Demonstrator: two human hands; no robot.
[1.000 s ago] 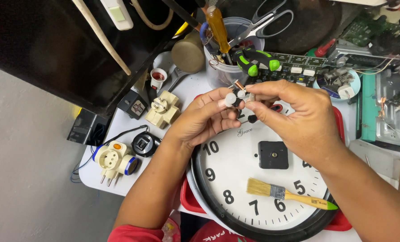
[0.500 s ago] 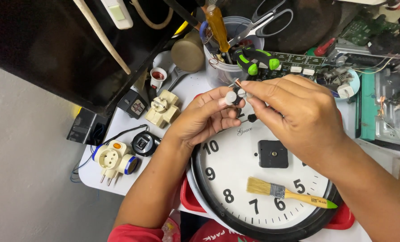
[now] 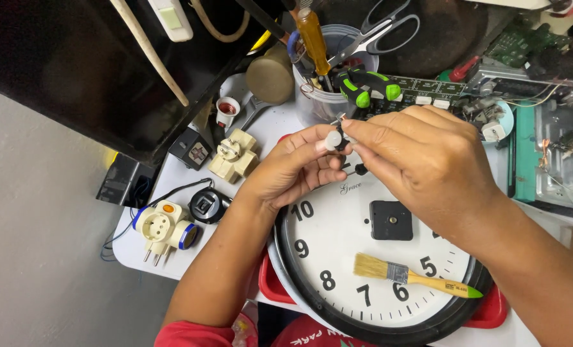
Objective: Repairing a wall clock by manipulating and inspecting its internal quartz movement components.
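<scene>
Two hands meet just above the top of the wall clock (image 3: 338, 257). Left hand (image 3: 293, 170) pinches a small white part (image 3: 333, 140) btwn thumb & fingers; right hand (image 3: 428, 160) is closed around small black bits beside it, exact piece hidden. Paintbrush (image 3: 415, 277) lies on the clock face, near the black centre block (image 3: 391, 220). Best, I'd judge: keep both grips firm, work low over the face so a dropped bit lands there, not among the plug adapters (image 3: 235, 154).
</scene>
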